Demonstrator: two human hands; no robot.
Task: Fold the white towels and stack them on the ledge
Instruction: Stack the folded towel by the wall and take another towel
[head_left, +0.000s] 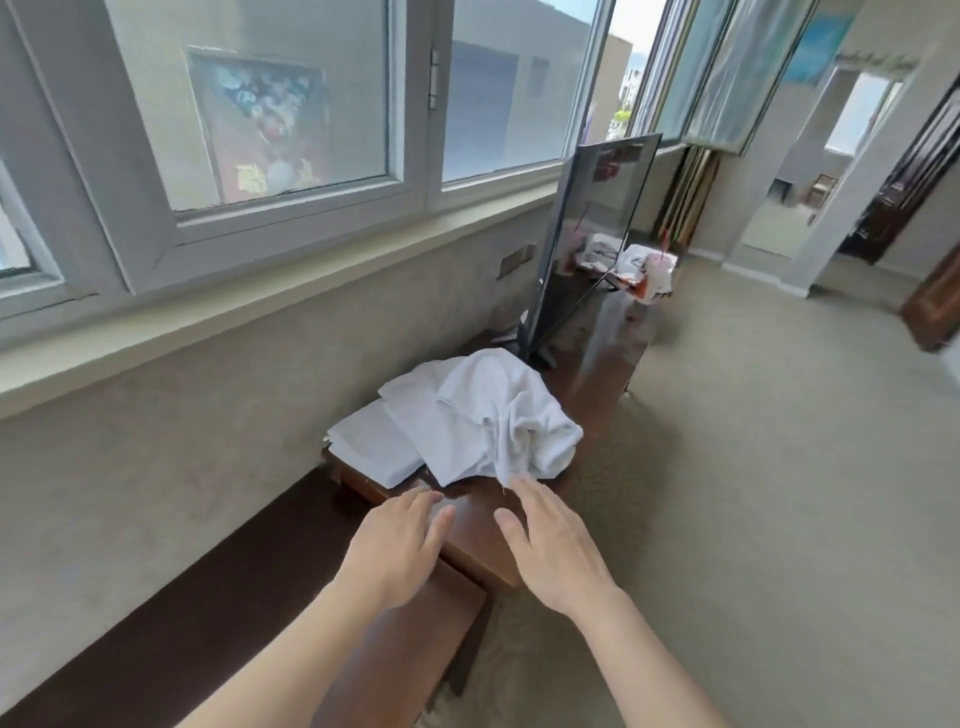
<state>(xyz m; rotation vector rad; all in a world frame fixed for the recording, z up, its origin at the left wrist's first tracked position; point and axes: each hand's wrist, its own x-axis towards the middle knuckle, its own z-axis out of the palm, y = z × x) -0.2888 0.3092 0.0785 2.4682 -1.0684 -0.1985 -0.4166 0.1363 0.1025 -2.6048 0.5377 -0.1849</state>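
Reaching for the loose towel

Both hands (470, 540), left (402, 545) and right (550, 551), fingers spread and empty, hover just short of the crumpled towel (498, 415), apparently to flatten it beside the folded ones (371, 444).

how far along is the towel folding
Early to midway. Done: a few folded towels lie flat in a loose stack on the wooden cabinet. In hand: nothing yet; the left hand and right hand are open just short of the crumpled towel. Left: fold that one and stack it; the window ledge holds no towels in view.
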